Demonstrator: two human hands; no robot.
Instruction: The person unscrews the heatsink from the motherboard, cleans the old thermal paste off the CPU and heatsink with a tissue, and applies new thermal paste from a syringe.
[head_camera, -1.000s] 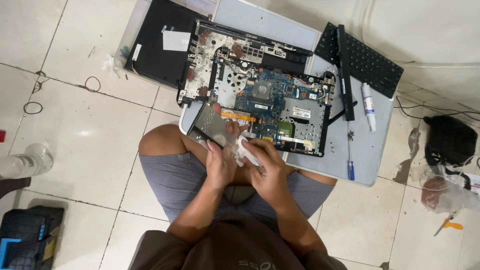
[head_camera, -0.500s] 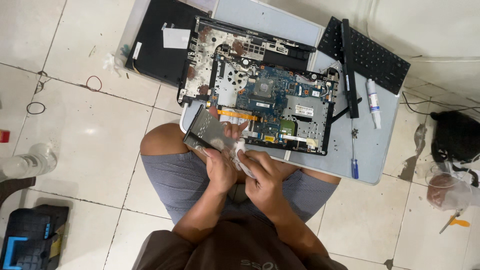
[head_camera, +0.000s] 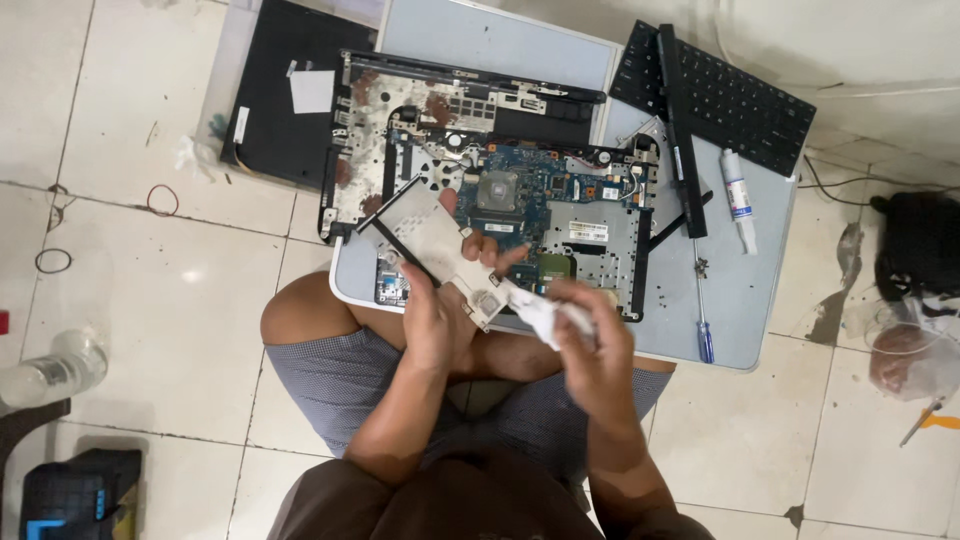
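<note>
Sitting on white floor tiles (head_camera: 180, 290) beside a low grey table (head_camera: 740, 300).

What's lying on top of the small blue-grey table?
On the table lie an opened laptop base with its circuit board exposed, a black keyboard, a white tube and a blue-handled screwdriver. The base hides the tabletop beneath it.

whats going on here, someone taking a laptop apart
A person sits on a tiled floor at a low grey table with an opened laptop, its circuit board exposed. The left hand holds a flat metal part lifted over the laptop, while the right hand holds a white cloth against it. A detached keyboard, a screwdriver and a small white tube lie alongside.
</note>
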